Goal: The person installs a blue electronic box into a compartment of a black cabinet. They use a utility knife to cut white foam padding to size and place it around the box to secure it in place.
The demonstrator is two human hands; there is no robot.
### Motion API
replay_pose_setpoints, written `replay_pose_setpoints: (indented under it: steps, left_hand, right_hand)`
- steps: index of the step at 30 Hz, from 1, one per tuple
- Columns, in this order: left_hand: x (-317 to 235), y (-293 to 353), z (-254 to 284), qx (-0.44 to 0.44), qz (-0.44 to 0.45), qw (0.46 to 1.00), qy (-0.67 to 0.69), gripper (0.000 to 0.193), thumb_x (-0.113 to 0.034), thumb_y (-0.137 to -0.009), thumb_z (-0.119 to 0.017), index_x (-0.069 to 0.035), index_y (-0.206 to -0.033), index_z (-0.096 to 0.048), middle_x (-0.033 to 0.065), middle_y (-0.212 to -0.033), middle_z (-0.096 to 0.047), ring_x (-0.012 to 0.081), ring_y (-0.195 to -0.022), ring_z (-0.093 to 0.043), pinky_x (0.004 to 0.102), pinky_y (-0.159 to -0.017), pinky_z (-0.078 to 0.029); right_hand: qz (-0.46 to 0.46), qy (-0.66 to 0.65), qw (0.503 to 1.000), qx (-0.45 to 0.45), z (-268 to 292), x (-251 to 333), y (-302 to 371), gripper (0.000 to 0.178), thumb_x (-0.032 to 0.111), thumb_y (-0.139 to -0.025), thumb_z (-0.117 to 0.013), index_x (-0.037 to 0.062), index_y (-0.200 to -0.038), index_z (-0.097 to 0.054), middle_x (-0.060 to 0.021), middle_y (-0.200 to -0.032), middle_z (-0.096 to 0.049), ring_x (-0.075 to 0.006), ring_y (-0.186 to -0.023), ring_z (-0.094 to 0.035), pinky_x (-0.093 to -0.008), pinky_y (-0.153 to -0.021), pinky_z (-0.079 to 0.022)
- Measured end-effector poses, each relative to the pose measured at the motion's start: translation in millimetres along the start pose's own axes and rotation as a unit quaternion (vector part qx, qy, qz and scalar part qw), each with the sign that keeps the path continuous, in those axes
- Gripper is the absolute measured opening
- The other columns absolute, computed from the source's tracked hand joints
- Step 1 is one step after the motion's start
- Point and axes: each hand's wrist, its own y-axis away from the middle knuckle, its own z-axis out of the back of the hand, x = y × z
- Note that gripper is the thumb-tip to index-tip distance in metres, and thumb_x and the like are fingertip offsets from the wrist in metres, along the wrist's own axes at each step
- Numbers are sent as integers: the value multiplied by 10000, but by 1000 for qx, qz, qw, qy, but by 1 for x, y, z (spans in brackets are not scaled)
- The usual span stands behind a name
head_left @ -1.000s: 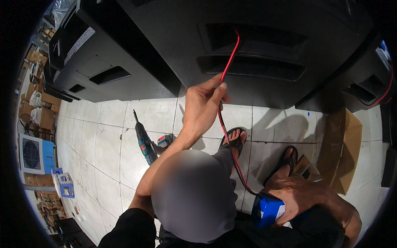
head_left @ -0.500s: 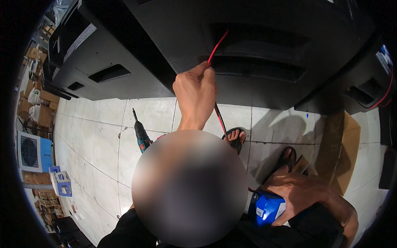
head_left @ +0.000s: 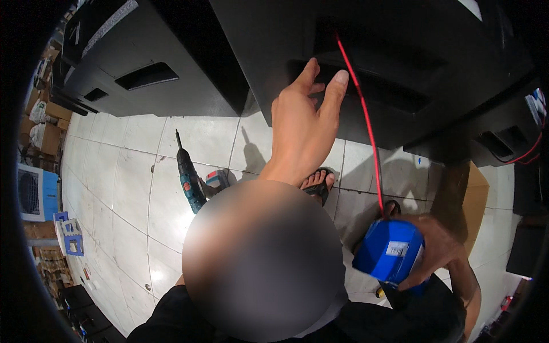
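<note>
Blue pack has risen in the right hand.

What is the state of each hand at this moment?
Left hand: open, holding nothing visible, beside the red cable.
Right hand: closed on the blue block.

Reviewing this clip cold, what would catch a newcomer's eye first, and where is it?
Probably the bright blue block at lower right, held in the right hand, with a red cable running from it up to the large black cabinet. Left of the cable, the left hand is open in front of the cabinet. Farther left, a teal-and-black drill stands out against the pale tiled floor.
</note>
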Motion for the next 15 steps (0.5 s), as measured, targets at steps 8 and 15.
replay_pose_setpoints:
  steps: [8,15]
  left_hand:
    - [4,26,12,104,53,985,123,632,-443,-969,-584,81,-1316,-527,235,-1228,-636,282,-1175,-607,381,-1004,-462]
    - [14,44,14,197,145,925,291,1017,-477,-808,-779,87,-1465,-245,277,-1344,-490,326,-1203,-559,384,-941,-500]
  right_hand:
    - [-46,-110,972,-202,25,23,-47,1038,515,-490,-899,-35,-1289,-530,-210,-1102,-658,-357,-964,-669,-446,-907,-533]
    - [41,-91,964,-247,75,55,-94,648,406,-608,-785,-39,-1063,-664,-166,-909,-691,-282,-852,-687,-379,-771,-554]
